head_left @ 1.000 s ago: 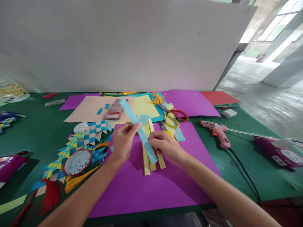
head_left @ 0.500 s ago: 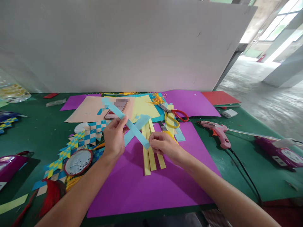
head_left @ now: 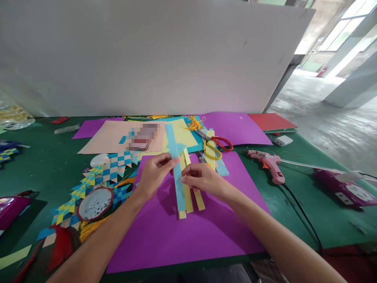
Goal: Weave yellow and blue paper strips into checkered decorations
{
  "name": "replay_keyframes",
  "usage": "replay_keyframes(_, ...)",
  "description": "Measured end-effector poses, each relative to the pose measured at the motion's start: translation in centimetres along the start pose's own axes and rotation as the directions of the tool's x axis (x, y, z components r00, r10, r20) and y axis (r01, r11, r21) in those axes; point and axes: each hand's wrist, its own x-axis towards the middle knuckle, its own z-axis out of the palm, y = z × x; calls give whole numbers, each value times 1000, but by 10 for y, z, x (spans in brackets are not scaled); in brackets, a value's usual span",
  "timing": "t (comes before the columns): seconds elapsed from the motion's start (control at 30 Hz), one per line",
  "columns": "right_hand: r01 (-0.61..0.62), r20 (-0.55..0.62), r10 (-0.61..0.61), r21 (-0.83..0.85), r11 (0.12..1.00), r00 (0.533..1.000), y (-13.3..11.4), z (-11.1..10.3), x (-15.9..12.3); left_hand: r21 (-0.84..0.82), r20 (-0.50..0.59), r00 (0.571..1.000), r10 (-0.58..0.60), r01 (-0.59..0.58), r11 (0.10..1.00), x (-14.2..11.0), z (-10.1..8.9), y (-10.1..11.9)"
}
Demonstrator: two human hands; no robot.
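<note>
A light-blue paper strip (head_left: pixel 178 192) stands nearly upright in front of me, its lower part over pale yellow paper strips (head_left: pixel 200 201). My left hand (head_left: pixel 157 173) pinches it near the middle, thumb on top. At the strip's right edge, the thumb and bent fingers of my right hand (head_left: pixel 204 179) close on it a little lower down. Beneath both hands lies a large purple sheet (head_left: pixel 176 247). Just beyond my right hand are scissors with red and yellow handles (head_left: pixel 213 147) and a cutter blade (head_left: pixel 201 157), partly hidden.
Woven blue and yellow paper pieces (head_left: pixel 88 181) lie left, beside a round dish with a red rim (head_left: pixel 96 203). A pink glue gun (head_left: pixel 269 163) with a cord lies right, near a purple power strip (head_left: pixel 341 188). A white board (head_left: pixel 147 59) stands behind the table.
The blue strip has turned from a diagonal to nearly upright, lining up over the yellow strips. My left hand has shifted right, and my right hand's fingertips slightly left along its edge.
</note>
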Motion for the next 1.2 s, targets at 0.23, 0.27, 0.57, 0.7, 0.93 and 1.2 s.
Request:
replay_keyframes(0.23, 43, -169, -24, 106, 993, 985, 2, 0, 3, 163, 187, 982, -27, -4, 987, -6, 3, 9)
replay_keyframes(0.27, 51, -196, -23, 138, 989, 980, 1, -2, 3, 183, 232, 972, -23, -21, 983, -7, 3, 9)
replay_keyframes(0.57, 38, -107, -41, -28, 999, 993, -2, -17, 1, 184, 309, 946, -93, 37, 982, -11, 3, 14)
replay_keyframes(0.7, 32, -109, -43, -105, 994, 993, 0, -20, 1, 203, 358, 928, -105, 33, 979, -11, 2, 15)
replay_keyframes(0.93, 20, -208, 0, 96, 995, 978, -5, -31, -1, 170, 489, 854, -176, 105, 980, -11, 1, 15)
replay_keyframes(1.2, 114, -389, -11, 243, 963, 921, -6, -51, -1, 116, 620, 741, -256, 237, 965, -12, 1, 20)
